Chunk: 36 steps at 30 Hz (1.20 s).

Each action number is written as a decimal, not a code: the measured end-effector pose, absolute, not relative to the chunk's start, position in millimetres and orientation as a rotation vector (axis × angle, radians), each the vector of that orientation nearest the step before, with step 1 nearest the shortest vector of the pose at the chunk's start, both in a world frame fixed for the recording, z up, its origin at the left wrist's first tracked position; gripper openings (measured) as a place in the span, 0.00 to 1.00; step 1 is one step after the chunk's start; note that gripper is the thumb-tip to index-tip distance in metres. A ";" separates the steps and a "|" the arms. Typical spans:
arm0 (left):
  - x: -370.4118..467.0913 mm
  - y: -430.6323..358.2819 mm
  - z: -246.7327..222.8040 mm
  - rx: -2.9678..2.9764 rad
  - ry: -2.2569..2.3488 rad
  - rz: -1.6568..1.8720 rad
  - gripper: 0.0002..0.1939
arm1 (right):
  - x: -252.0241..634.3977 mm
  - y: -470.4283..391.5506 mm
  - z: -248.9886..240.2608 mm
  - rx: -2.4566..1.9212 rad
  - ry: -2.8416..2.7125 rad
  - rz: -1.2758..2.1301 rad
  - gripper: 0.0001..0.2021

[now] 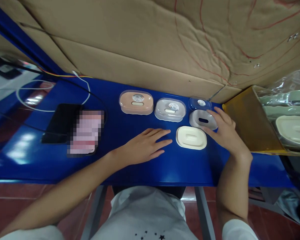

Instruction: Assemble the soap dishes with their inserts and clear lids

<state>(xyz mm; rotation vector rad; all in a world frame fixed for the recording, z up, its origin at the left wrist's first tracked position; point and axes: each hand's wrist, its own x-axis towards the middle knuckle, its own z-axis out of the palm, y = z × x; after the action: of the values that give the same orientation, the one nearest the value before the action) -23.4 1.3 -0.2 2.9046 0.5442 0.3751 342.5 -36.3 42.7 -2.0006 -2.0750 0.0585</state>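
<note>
Around the right end of a light grey oval soap box part (200, 119) with a dark slot is my right hand (225, 131), thumb at its near side and fingers at its far side. My left hand (148, 145) lies flat over the blue table with fingers spread, holding nothing. Between the hands sits a cream oval tray (191, 137) with a raised bar. Behind it stands a white soap box (168, 113) under a clear cover, and left of that a peach soap box (132, 106), also covered. A clear lid (199, 102) with a round sticker lies behind the grey part.
A phone (86, 131) with a blurred screen rests on a black item (60, 121) at the left, near a white cable (88, 90). At the right stands an open carton (252, 123) holding cream and green parts and plastic film. Cardboard (140, 46) lines the table's back.
</note>
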 end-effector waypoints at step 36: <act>-9.5 6.4 -14.4 2.512 0.839 0.481 0.47 | 282.6 -48.6 37.4 -1.656 -2.422 0.517 0.40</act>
<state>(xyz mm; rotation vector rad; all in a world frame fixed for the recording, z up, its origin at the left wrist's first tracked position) -9.5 6.4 -14.4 2.5122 0.8391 0.4807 282.6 -48.6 37.4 -1.6559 -2.4220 0.5165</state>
